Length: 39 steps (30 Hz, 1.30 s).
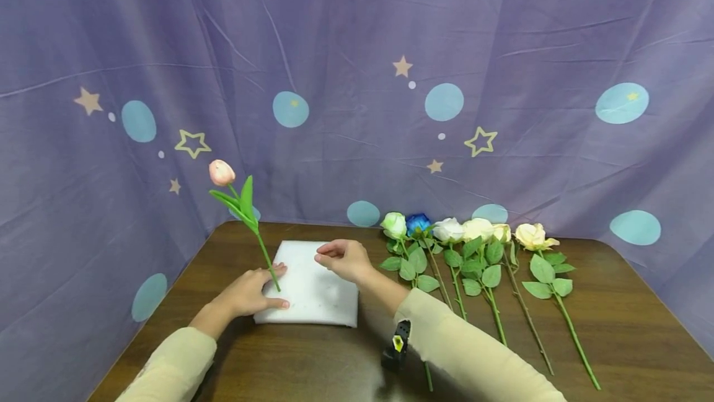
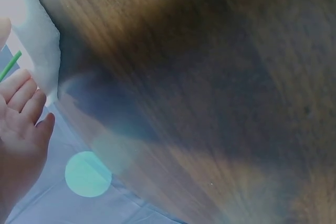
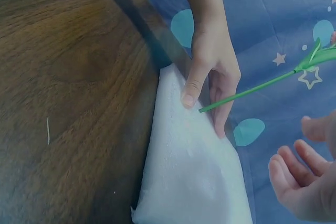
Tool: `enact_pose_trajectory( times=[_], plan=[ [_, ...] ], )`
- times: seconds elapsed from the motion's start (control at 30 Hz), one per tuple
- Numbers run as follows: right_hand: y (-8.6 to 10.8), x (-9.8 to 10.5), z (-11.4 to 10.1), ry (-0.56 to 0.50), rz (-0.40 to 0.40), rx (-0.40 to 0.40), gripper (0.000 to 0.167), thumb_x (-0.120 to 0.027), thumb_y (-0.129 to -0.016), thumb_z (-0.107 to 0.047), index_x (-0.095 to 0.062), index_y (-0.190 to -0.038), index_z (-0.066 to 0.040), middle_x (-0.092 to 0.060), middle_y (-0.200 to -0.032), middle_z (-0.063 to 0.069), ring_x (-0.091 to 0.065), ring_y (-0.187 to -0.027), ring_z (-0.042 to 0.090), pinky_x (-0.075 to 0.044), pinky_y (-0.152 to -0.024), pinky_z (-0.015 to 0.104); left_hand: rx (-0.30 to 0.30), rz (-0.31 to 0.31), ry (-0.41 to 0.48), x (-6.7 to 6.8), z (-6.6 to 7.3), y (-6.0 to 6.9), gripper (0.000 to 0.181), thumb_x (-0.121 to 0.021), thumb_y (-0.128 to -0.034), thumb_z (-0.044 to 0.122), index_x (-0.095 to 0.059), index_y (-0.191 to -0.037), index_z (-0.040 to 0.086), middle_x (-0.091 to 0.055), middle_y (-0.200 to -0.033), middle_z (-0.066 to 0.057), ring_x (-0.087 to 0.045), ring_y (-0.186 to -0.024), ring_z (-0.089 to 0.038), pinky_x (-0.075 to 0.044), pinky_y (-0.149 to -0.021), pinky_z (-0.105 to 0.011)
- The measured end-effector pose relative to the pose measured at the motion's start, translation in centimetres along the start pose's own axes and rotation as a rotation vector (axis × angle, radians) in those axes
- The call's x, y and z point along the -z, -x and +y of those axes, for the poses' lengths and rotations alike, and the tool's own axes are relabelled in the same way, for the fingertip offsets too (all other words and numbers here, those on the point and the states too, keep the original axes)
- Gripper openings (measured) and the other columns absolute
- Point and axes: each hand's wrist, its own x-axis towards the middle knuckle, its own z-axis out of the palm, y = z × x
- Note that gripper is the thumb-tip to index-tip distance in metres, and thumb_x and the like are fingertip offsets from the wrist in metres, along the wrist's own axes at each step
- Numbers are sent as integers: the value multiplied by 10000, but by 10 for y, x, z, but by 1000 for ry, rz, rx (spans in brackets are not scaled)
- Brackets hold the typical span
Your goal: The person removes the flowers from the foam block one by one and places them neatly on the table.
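A pink tulip [image 1: 245,204] with green leaves leans to the left, its stem's lower end at the top of a white foam block [image 1: 312,297]. My left hand [image 1: 251,290] rests on the block's left part, thumb and fingers spread on either side of the stem without gripping it. In the right wrist view that hand's thumb [image 3: 191,90] lies on the foam beside the stem [image 3: 247,92]. Above the block's right back part, my right hand [image 1: 347,259] is raised with loosely bent fingers and nothing in them.
To the right, several artificial roses lie in a row on the brown wooden table [image 1: 290,365]: a green-white one [image 1: 394,225], a blue one [image 1: 418,223], a white one [image 1: 449,229] and cream ones [image 1: 478,230]. A purple patterned curtain [image 1: 334,30] hangs behind the table.
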Motion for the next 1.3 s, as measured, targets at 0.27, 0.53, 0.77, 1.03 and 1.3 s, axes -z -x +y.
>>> enact_pose_trajectory(
  times=[0.27, 0.53, 0.77, 1.03, 1.3],
  plan=[
    [-8, -12, -1, -83, -91, 28, 283, -710, -864, -175, -697, -1085, 0, -735, -1015, 163, -621, -750, 30, -532, -682, 165, 17, -25, -55, -1, 2, 2, 850, -733, -748, 544, -521, -1356, -11, -547, -1388, -201, -519, -1177, -569, -441, -1015, -595],
    [-15, -19, -1, -80, -195, 137, 278, -719, -851, -133, -684, -1113, -44, -735, -1069, 115, -671, -880, 48, -557, -777, 187, 23, -25, -87, -2, 6, 3, 843, -724, -751, 550, -529, -1349, -12, -580, -1342, -221, -528, -1182, -550, -447, -1009, -593],
    [-18, -34, -3, -144, -261, 132, 367, -711, -854, -90, -630, -1205, -21, -650, -1238, 212, -657, -1112, 281, -553, -854, 203, 58, -45, -83, -3, 7, 6, 844, -714, -762, 553, -504, -1380, 18, -574, -1352, -216, -499, -1213, -556, -438, -1000, -627],
    [-21, -53, -3, -243, -338, 133, 491, -665, -871, -9, -516, -1339, 2, -575, -1349, 222, -540, -1273, 372, -512, -1017, 301, 53, -55, -80, -2, 6, 3, 766, -720, -767, 537, -587, -1271, -25, -633, -1269, -217, -506, -1204, -557, -446, -987, -634],
    [-27, -61, -12, -248, -348, 113, 478, -655, -891, -53, -517, -1347, -13, -593, -1343, 176, -555, -1270, 314, -496, -1031, 281, 33, -48, -113, 3, 6, -1, 631, -736, -756, 527, -657, -1130, 25, -673, -1199, -192, -580, -1167, -456, -497, -945, -574]
  ],
)
